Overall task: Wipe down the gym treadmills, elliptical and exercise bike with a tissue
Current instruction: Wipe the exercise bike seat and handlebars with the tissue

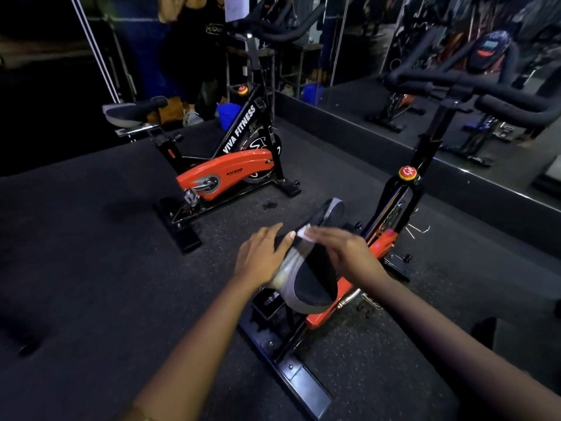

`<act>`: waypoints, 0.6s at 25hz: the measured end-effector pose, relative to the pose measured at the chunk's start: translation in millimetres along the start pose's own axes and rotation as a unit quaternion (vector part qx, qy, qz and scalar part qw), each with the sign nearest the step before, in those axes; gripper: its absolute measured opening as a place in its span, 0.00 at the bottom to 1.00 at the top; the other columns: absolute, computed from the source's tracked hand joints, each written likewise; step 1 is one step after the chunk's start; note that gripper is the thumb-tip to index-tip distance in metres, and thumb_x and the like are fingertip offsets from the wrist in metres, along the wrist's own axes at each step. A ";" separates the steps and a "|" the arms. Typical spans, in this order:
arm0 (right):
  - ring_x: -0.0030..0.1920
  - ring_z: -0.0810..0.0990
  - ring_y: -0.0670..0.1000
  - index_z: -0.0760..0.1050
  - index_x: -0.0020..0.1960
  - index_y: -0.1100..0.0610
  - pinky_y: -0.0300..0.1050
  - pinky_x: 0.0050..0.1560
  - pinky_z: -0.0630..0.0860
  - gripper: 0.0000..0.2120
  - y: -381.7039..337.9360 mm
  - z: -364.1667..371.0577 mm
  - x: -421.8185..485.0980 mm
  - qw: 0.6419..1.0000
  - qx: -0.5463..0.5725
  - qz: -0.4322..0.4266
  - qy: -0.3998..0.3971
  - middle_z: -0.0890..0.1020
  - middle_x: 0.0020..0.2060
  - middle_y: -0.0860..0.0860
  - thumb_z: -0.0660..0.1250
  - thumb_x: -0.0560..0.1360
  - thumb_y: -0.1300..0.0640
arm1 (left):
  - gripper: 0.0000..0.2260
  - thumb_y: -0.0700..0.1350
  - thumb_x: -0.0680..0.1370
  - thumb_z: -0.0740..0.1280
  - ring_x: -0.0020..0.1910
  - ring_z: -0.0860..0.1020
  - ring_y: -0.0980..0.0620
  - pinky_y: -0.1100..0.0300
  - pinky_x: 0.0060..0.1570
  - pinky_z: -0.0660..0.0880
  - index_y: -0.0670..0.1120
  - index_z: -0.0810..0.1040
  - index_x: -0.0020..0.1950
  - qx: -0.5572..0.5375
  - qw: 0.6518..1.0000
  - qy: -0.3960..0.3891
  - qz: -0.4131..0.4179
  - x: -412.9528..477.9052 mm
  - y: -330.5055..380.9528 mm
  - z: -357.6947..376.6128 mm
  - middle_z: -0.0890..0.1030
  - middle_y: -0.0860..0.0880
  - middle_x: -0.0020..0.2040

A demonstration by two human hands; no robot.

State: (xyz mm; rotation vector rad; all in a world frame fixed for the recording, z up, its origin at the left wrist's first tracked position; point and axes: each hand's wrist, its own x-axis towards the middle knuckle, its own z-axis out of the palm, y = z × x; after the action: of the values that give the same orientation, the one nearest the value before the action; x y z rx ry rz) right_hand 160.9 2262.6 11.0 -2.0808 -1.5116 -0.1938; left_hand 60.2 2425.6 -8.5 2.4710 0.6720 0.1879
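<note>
Lower centre of the frame: both hands work on the black-and-grey padded saddle of the nearer black-and-orange exercise bike. The right hand, fingers extended and flat, presses a small white tissue onto the saddle's top; whether the thumb also pinches it cannot be told. The left hand, fingers straight, rests against the saddle's left flank, apparently steadying it. Step in hand, by inference: wiping the seat. The next move likely calls for strokes toward the broad rear pad, then the black foam handlebars at upper right. A second, matching bike stands at upper centre.
</note>
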 end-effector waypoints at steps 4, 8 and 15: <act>0.61 0.77 0.53 0.77 0.62 0.60 0.41 0.63 0.69 0.22 10.6 27.2 35.0 0.992 -0.061 0.105 -0.021 0.78 0.61 0.55 0.61 0.69 0.70 | 0.26 0.63 0.80 0.48 0.68 0.69 0.47 0.52 0.63 0.66 0.52 0.68 0.72 0.013 0.999 0.000 -0.029 -0.8 1.0 5.3 0.72 0.49 0.69; 0.51 0.82 0.55 0.81 0.55 0.59 0.42 0.50 0.77 0.19 -9.1 36.7 16.0 0.998 -0.049 0.019 -0.018 0.83 0.53 0.53 0.67 0.66 0.70 | 0.26 0.63 0.79 0.48 0.65 0.71 0.48 0.53 0.61 0.67 0.54 0.71 0.70 0.012 1.000 0.011 -0.013 0.4 -2.4 6.8 0.75 0.51 0.65; 0.62 0.76 0.54 0.78 0.59 0.58 0.42 0.64 0.68 0.16 47.4 6.3 46.1 0.987 -0.042 0.157 0.009 0.79 0.60 0.55 0.62 0.74 0.66 | 0.25 0.62 0.80 0.52 0.68 0.68 0.47 0.52 0.64 0.65 0.52 0.66 0.73 0.042 0.998 -0.031 0.018 4.5 0.8 -1.8 0.72 0.49 0.69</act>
State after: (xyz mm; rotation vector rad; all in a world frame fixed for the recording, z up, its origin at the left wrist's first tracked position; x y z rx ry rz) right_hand 219.3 2294.2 8.8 -2.3439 -1.1617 -0.1591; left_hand 63.9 2428.2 -6.6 2.5590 0.6226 0.0981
